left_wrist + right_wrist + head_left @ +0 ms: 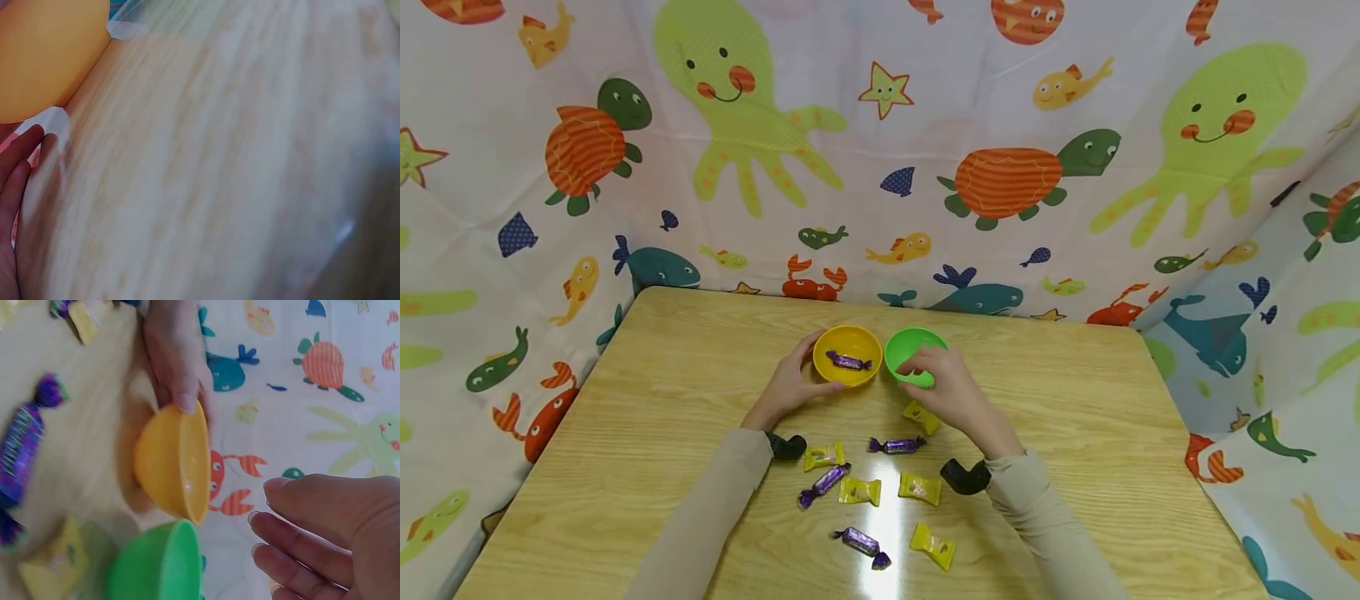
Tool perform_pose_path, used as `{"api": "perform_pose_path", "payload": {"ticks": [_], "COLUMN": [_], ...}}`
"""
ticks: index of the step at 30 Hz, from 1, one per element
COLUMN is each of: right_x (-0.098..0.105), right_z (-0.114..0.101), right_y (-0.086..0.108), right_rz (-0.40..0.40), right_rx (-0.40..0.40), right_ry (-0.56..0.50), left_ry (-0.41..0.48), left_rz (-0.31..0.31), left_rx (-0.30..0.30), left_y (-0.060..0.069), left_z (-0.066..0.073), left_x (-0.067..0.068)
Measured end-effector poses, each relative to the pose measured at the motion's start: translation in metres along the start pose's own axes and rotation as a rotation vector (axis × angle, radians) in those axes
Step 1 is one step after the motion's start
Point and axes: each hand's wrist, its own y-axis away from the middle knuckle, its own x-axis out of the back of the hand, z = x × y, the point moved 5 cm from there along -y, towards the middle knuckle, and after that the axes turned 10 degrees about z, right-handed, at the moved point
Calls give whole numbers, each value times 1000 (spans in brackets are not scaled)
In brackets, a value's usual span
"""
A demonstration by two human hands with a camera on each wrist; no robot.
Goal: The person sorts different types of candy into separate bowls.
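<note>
Candy (pixel 848 362) in a purple twist wrapper lies inside an orange bowl (pixel 848 337), which stands towards the far side of a pale wood-grain worktop (pixel 700 375). A person's left hand (pixel 790 379) grasps this bowl from its left, thumb at the near side and fingers round the far side. Just beside it, on the right, stands a green bowl (pixel 910 337). The person's right hand (pixel 951 387) is over its near right side, fingers loosely bent, thumb apart and nothing between them; it hides part of the bowl's inside, so the full contents cannot be told.

Nearer the person, between the forearms, more sweets lie scattered on the worktop: three purple twist-wrapped candies (pixel 897 446) and five yellow packets (pixel 919 488), one of these close to the green bowl, below the right hand. A streak of light shines on the wood among them.

White cloth (pixel 857 225) hangs behind and at both sides, printed with octopuses, turtles, whales, crabs, fish and stars. Beige sleeves (pixel 707 517) cover the forearms
</note>
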Motion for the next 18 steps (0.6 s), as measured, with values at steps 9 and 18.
{"api": "perform_pose_path", "payload": {"ticks": [9,18], "right_x": [-26,-53], "right_z": [1,9], "right_y": [39,67], "right_rz": [-57,-138], "right_rx": [53,98], "right_ry": [-26,123], "left_ry": [-2,-7], "left_rz": [7,1], "left_rx": [-17,-35], "left_y": [-1,-1], "left_z": [2,-1], "left_x": [1,0]}}
